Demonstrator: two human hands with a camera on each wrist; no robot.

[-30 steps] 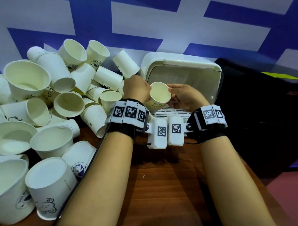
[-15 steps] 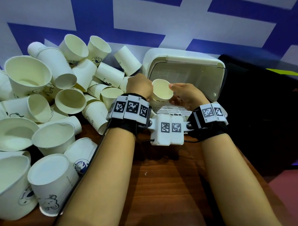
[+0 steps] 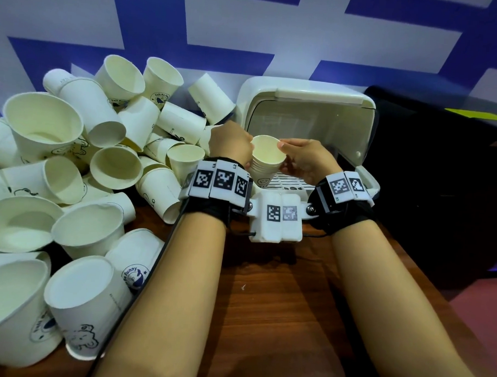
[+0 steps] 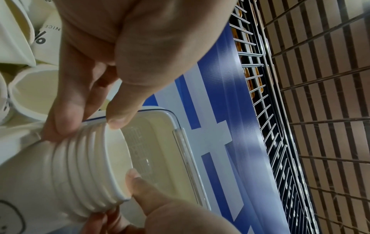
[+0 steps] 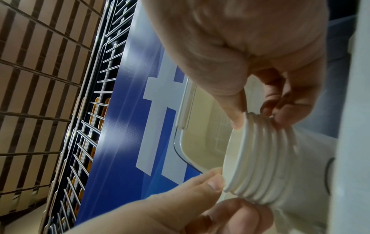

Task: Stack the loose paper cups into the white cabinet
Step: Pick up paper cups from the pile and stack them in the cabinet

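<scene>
Both hands hold a nested stack of paper cups (image 3: 267, 163) in front of the open white cabinet (image 3: 304, 111), above its slatted floor. The left hand (image 3: 229, 144) pinches the rims at the stack's 9 o'clock side; the right hand (image 3: 305, 159) pinches them at 3 o'clock. Loose cups (image 3: 100, 159) lie heaped on the tabletop (image 3: 279, 303) at the cabinet's 9 o'clock.

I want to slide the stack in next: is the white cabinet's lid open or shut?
Open. The white cabinet has its clear lid swung up, leaving the slatted rack exposed behind the cup stack.
</scene>
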